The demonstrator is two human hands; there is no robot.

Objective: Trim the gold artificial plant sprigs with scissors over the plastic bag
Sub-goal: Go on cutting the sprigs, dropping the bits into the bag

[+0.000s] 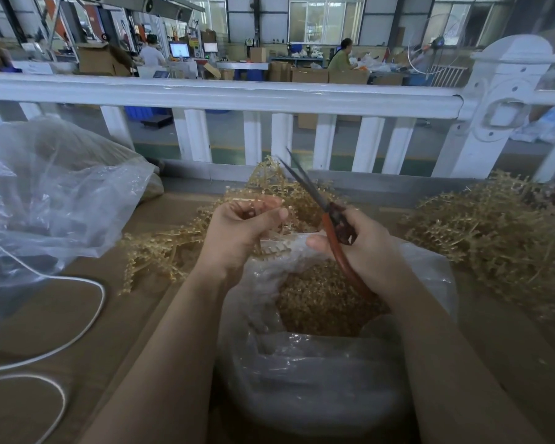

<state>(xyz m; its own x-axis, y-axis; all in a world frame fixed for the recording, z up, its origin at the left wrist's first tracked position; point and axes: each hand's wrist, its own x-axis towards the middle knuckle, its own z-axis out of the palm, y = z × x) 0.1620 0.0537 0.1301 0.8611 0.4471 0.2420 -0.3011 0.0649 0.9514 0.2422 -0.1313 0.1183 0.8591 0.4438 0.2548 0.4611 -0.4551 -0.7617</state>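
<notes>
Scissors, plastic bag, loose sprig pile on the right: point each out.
scissors (337, 219): head view, red handle near the pivot.
plastic bag (302, 373): head view, clear front wall.
sprig pile (494, 232): head view, middle of the heap.

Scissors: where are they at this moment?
In the head view, the scissors sit right of centre in the right hand, blades pointing up-left toward the sprig held by the left hand, above the plastic bag.

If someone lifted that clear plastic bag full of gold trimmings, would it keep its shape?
Probably not. The plastic bag looks thin and crinkled, so it would likely sag. The gold trimmings inside are small loose bits, probably light, and would shift. Its mouth is open, so tilting might spill some.
</notes>
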